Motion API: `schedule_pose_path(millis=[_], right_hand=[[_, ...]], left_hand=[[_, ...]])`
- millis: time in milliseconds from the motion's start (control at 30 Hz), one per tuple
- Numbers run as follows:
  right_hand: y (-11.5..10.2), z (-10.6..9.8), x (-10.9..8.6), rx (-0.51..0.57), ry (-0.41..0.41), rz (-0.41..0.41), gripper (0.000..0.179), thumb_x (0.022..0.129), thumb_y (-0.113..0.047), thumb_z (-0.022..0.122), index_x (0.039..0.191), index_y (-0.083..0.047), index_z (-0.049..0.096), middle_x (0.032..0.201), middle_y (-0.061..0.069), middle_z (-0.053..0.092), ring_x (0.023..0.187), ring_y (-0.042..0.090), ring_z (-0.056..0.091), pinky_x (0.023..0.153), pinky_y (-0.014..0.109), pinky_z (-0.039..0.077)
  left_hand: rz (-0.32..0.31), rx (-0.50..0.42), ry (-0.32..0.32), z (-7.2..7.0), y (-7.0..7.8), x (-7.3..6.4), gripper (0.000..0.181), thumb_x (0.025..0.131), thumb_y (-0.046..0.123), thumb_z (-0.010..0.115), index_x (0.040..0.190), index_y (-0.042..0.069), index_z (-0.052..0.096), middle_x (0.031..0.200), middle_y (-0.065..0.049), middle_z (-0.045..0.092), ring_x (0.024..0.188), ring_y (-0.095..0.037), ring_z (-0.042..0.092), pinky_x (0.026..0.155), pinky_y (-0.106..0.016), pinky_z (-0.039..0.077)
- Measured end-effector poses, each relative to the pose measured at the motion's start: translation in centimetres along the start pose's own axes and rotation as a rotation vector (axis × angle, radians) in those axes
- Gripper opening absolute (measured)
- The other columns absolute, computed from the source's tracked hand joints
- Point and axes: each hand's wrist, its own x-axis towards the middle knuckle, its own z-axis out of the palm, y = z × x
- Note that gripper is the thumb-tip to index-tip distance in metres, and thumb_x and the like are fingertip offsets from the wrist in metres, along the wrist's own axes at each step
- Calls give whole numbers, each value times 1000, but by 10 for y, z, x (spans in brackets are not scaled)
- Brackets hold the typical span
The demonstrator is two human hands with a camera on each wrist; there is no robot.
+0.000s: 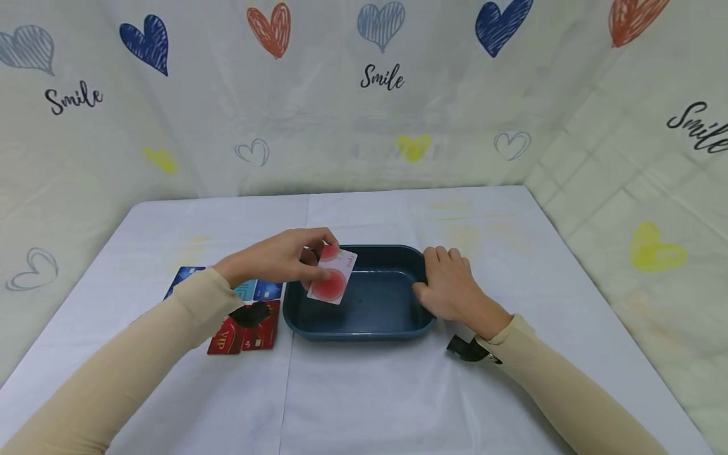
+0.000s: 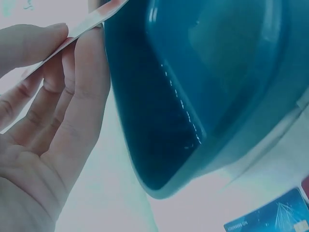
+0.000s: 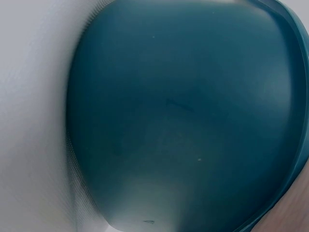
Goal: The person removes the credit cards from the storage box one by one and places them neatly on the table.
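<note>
My left hand (image 1: 287,256) pinches a white card (image 1: 348,260) with red circles between thumb and fingers, holding it tilted above the left part of a dark blue tray (image 1: 364,336). Seen from the left wrist, the card (image 2: 91,21) shows nearly edge-on, beside the tray's corner. My right hand (image 1: 452,287) grips the tray's right end, fingers over the rim and thumb inside. In the right wrist view the tray's outer wall (image 3: 178,121) takes up most of the picture, with a bit of the hand (image 3: 289,208) at the lower right.
Left of the tray lie red cards (image 1: 258,332), a blue card (image 1: 267,291) and another blue card (image 1: 184,275), partly covered by my left arm. A white cloth (image 1: 370,398) covers the table. Behind it hangs a backdrop (image 1: 324,107) printed with hearts.
</note>
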Motion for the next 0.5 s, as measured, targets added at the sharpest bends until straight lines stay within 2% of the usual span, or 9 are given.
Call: schedule_pose_path(millis=[500], right_hand=[[-1, 0, -1, 9, 4, -3, 21, 90, -21, 50, 100, -4, 46, 92, 11, 44, 86, 30, 34, 74, 39, 23]], left_hand=[[-40, 0, 33, -10, -11, -16, 47, 92, 25, 78, 132, 16, 54, 130, -14, 62, 109, -28, 69, 76, -35, 65]])
